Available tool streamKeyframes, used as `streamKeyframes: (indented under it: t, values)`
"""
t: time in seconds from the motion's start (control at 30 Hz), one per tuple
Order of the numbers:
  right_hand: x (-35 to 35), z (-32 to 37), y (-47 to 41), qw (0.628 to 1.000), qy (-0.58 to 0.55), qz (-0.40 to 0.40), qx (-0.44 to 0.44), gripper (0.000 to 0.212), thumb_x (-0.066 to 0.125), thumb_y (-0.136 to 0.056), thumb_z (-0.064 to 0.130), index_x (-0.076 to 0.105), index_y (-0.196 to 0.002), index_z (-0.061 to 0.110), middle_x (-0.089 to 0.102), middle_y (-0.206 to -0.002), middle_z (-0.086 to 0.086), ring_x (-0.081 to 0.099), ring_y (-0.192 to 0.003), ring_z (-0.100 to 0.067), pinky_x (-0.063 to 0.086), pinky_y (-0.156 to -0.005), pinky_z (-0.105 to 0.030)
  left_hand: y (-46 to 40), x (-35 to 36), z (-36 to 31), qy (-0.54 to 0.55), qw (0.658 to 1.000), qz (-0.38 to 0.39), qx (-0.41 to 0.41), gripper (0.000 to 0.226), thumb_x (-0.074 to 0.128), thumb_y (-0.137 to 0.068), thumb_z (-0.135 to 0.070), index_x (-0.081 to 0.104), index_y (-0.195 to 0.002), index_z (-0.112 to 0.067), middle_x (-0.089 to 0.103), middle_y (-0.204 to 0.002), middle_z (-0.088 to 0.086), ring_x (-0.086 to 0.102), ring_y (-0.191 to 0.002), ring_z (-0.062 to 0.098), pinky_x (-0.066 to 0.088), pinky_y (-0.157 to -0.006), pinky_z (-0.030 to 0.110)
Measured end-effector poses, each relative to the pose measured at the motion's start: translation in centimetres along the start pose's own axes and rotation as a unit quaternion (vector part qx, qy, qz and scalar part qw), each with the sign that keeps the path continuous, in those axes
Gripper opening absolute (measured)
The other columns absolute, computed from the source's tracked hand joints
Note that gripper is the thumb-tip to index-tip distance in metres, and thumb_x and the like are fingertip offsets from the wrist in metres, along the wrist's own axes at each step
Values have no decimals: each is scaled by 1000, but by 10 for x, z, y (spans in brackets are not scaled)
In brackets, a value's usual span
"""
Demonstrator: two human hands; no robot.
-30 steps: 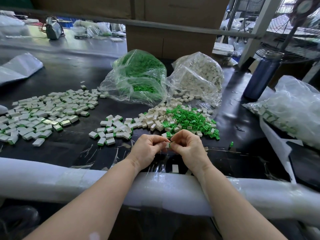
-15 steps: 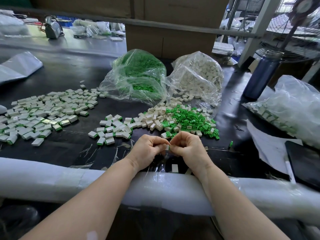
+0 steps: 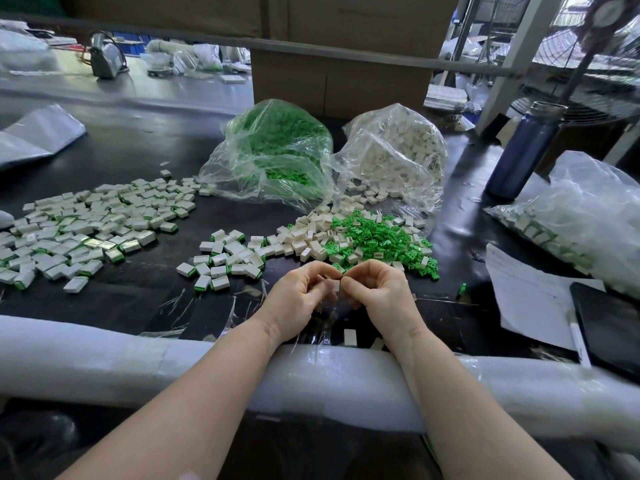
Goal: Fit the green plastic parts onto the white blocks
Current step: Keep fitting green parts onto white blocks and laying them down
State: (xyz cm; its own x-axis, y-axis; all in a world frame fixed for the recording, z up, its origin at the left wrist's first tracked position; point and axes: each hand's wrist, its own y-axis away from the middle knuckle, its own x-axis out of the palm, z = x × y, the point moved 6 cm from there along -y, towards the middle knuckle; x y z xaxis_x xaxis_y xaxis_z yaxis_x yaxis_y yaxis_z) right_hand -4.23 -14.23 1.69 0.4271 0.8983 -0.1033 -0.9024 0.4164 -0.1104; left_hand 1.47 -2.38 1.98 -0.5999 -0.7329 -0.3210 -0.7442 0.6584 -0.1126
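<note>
I take the loose heap of green parts (image 3: 377, 237) on the black tabletop (image 3: 138, 299) as my landmark. Just nearer me than it, my left hand (image 3: 298, 299) and right hand (image 3: 377, 296) meet above the tabletop, the fingers of both curled and pinching one white block (image 3: 336, 285) between them. Unfitted white blocks (image 3: 308, 233) touch the heap's left side. Further left lies a wide spread of finished blocks (image 3: 86, 226) with green edges. Behind the heap stand a clear bag of green parts (image 3: 277, 150) and a bag of white blocks (image 3: 398, 154), with cardboard boxes (image 3: 346, 77) beyond. Right of it are a blue bottle (image 3: 523, 150), paper (image 3: 526, 292) and a dark tablet (image 3: 613, 323). White foam padding (image 3: 104, 358) wraps the near edge.
</note>
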Motion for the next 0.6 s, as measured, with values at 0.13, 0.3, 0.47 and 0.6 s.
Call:
streamKeyframes:
  t: [0.13, 0.3, 0.47, 0.6]
  values:
    - [-1, -1, 0, 1000, -13, -5, 10, 15, 63, -83, -3, 62, -74, 8, 65, -53, 3, 60, -49, -6, 47, -48, -15, 0, 0, 2, -26, 1000, 6, 9, 21, 63, -86, -6, 55, -92, -25, 55, -75, -2, 48, -64, 12, 45, -68, 25]
    - [-2, -3, 0, 999, -28, -6, 16, 11, 64, -85, 3, 65, -75, 9, 66, -57, 2, 59, -51, -4, 49, -51, -16, -3, -4, 4, -39, 998, -39, 14, 9, 63, -87, -14, 62, -92, -22, 63, -84, 3, 56, -75, 15, 48, -76, 23]
    - [0, -3, 0, 1000, -12, 7, 15, 12, 64, -85, 2, 65, -75, 10, 66, -58, 2, 60, -52, -4, 49, -51, -15, -4, -7, 8, -34, 998, -44, -11, 8, 58, -90, -18, 66, -90, -19, 68, -84, 0, 61, -81, 12, 47, -81, 21]
    - [3, -5, -1, 1000, 20, 10, 20, 16, 61, -87, 2, 62, -74, 11, 63, -59, 1, 56, -51, -4, 47, -51, -15, -2, -5, 9, -35, 999, -23, -25, 13, 57, -91, -18, 69, -94, -13, 70, -90, 10, 65, -89, 26, 50, -88, 34]
